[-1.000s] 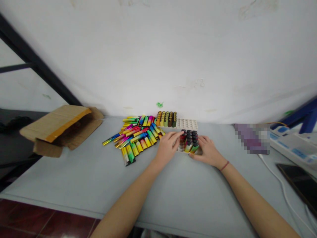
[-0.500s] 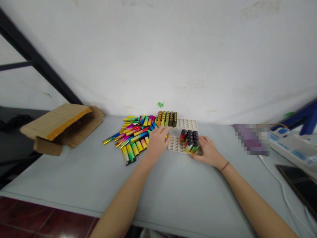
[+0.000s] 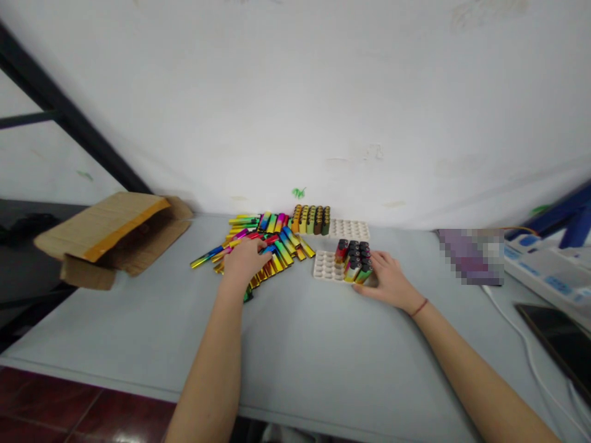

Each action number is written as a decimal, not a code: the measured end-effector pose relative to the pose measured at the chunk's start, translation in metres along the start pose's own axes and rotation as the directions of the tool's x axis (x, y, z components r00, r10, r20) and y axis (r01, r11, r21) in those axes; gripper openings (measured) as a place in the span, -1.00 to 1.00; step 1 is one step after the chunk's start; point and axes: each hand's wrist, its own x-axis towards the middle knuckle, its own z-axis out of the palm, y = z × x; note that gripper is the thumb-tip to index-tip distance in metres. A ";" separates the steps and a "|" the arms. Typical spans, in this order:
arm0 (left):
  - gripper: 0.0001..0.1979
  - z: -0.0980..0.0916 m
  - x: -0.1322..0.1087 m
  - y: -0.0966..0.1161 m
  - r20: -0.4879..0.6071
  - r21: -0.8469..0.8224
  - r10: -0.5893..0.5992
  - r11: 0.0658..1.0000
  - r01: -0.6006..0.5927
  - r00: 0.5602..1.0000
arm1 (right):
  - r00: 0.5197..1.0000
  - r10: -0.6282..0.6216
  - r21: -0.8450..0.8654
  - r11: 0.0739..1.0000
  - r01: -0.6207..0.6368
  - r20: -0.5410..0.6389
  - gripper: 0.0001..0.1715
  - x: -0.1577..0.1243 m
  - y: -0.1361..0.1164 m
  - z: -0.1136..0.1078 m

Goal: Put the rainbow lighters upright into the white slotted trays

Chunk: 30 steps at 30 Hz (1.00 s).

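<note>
My left hand [image 3: 244, 259] is over a loose pile of shiny multicoloured lighters [image 3: 287, 241]. Its thumb and forefinger look apart, while the other fingertips are hidden behind the hand. Beside the pile, a white tray with round holes [image 3: 324, 266] holds several upright lighters with black ends [image 3: 353, 255] in its right part. My right hand [image 3: 388, 280] grips this tray's right side, thumb at the front corner and fingers along the far side, against the lighters.
Behind, against the wall, a second white tray [image 3: 349, 229] carries rows of upright lighters [image 3: 312, 219] in its left part. An open cardboard box [image 3: 124, 231] lies at the left. On the right are a power strip [image 3: 545, 277], a dark phone [image 3: 561, 341] and a white cable [image 3: 517, 335].
My left hand has moved left, from the near tray's left edge to over the lighter pile, uncovering lighters at the pile's right side. The right hand stays at the tray.
</note>
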 end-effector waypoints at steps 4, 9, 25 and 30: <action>-0.60 0.002 0.002 -0.002 -0.001 -0.017 0.018 1.000 -0.018 1.000 | 1.000 -0.003 -0.002 1.000 0.003 0.001 -0.21 0.000 0.001 0.000; -0.76 0.001 0.006 -0.003 -0.049 -0.072 0.084 0.994 -0.088 0.995 | 1.000 -0.006 -0.003 1.000 0.006 -0.007 -0.23 0.000 0.001 0.001; -0.68 0.031 -0.010 0.072 -0.040 -0.999 0.063 0.020 -0.041 0.997 | 1.000 0.002 -0.012 1.000 -0.002 0.004 -0.23 0.000 0.000 0.000; -0.66 0.031 -0.018 0.082 0.151 -0.972 0.182 -0.154 0.180 0.972 | 1.000 0.004 -0.013 1.000 -0.004 0.004 -0.22 0.000 -0.001 0.000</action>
